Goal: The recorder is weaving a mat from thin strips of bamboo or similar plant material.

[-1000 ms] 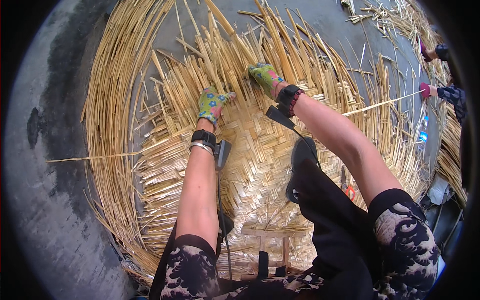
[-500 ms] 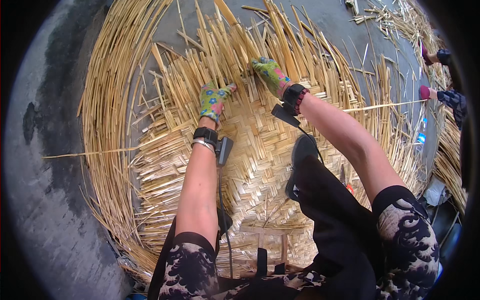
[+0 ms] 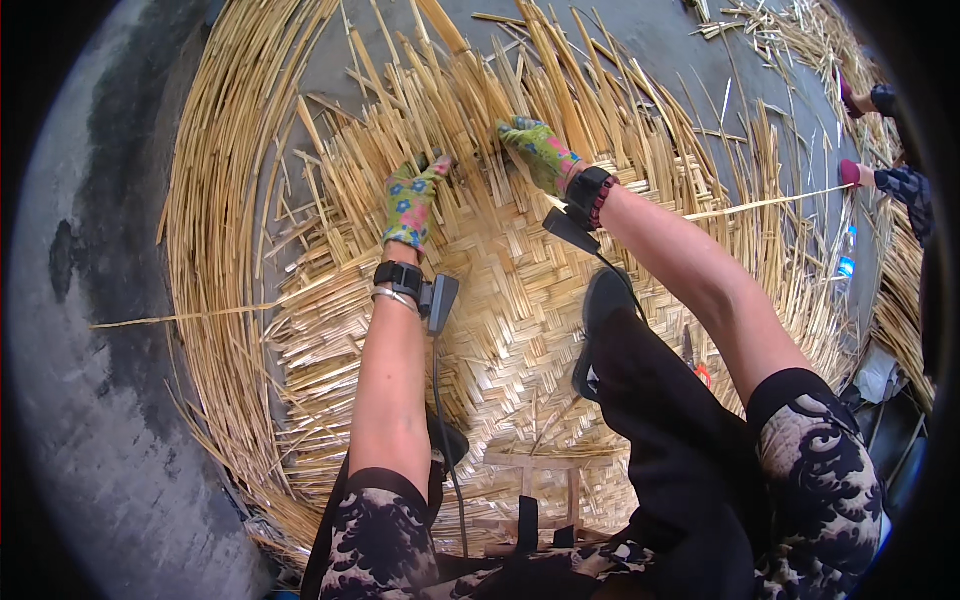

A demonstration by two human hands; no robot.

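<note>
A woven mat of flat, straw-coloured reed strips (image 3: 520, 320) lies on the floor under me, its loose strip ends (image 3: 440, 90) fanning out at the far edge. My left hand (image 3: 410, 208), in a green flowered glove, is closed on strips at the far part of the weave. Just to its right, my right hand (image 3: 542, 155), gloved alike, has its fingers bent around upright strips; the fingertips are partly hidden among them. One long thin strip (image 3: 760, 207) crosses the mat sideways, passing under the weave and sticking out at both sides.
Loose long reeds (image 3: 215, 200) curve along the left side. My dark shoe (image 3: 606, 300) rests on the mat, with orange-handled scissors (image 3: 702, 374) to its right. Farther right are a plastic bottle (image 3: 846, 268) and another person's red-gloved hand (image 3: 850, 173) at the long strip's end.
My left hand has shifted slightly left and nearer the far strips, opening a wider gap from my right hand. The right hand has barely moved. At right, the other person's hand has edged upward.
</note>
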